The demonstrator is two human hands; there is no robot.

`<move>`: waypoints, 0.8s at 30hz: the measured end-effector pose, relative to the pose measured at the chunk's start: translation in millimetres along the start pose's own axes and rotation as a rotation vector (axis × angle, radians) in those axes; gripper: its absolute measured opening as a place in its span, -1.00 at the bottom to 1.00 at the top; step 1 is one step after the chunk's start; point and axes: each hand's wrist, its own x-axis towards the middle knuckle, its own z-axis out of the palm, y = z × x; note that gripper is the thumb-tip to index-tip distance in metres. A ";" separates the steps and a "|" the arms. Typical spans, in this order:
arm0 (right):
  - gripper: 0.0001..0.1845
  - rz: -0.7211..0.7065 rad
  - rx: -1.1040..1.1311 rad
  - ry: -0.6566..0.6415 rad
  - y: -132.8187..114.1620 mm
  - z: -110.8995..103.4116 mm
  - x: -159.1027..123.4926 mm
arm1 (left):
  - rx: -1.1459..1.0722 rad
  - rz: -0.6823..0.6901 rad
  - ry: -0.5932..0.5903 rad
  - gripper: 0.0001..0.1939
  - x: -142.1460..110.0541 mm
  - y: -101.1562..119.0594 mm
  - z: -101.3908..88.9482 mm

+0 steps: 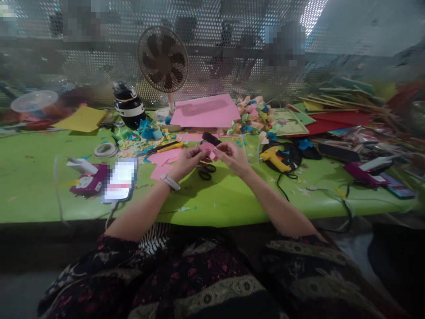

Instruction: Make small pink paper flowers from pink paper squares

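Observation:
Between my hands is a small piece of pink paper (208,148), pinched from both sides above the green table. My left hand (191,159), with a white band at the wrist, grips its left edge. On the other side, my right hand (232,158) has thumb and fingers closed on the right edge. Below the paper lie scissors (206,170) with dark handles, their blades partly hidden. A dark cylindrical object (211,138) is just behind the fingers. Pink paper pieces (164,158) lie left of my left hand, near a yellow cutter (171,147).
A yellow glue gun (275,158) rests on a round black mat at right. Colourful scraps (139,139) and folded paper pieces (254,113) spread behind. A fan (163,60), black bottle (130,106) and pink sheet (206,110) stand farther back. A phone (120,179) lies left.

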 end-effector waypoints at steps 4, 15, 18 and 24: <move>-0.43 0.060 0.092 -0.062 3.6 5.8 3.4 | -0.004 0.027 0.004 -0.54 -1.3 0.9 1.6; -0.49 0.067 0.021 -0.136 3.1 -1.7 5.3 | -0.076 -0.061 0.034 -0.48 1.1 6.5 -10.6; -0.53 0.069 0.027 -0.129 3.6 -0.9 5.4 | -0.097 -0.076 0.034 -0.49 3.0 4.6 -11.9; -0.52 0.137 0.070 -0.152 2.9 -0.6 5.4 | -0.111 -0.105 0.013 -0.49 3.7 3.6 -13.4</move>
